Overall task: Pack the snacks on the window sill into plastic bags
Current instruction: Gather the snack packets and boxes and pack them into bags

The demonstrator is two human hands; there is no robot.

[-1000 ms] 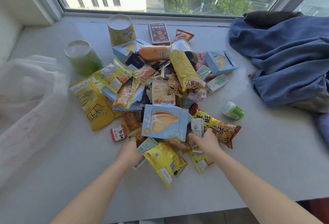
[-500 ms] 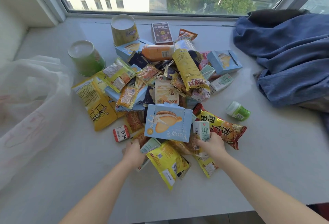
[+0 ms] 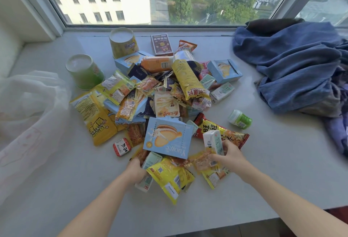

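A heap of snack packets, boxes and cups covers the middle of the white window sill. At its near edge my right hand grips a small white-green carton together with a clear orange snack packet, both raised a little off the heap. My left hand holds a pale green packet beside a yellow bag. A blue Yuogee biscuit box lies between my hands. A translucent white plastic bag lies at the left.
Blue crumpled clothing fills the right of the sill. A green cup and a yellow cup stand upside down behind the heap. A small green jar lies at the right, a red tin at the left.
My right hand has closed on the white-green carton and the orange packet and lifted them. My left hand has pushed further into the packets at the heap's near edge.
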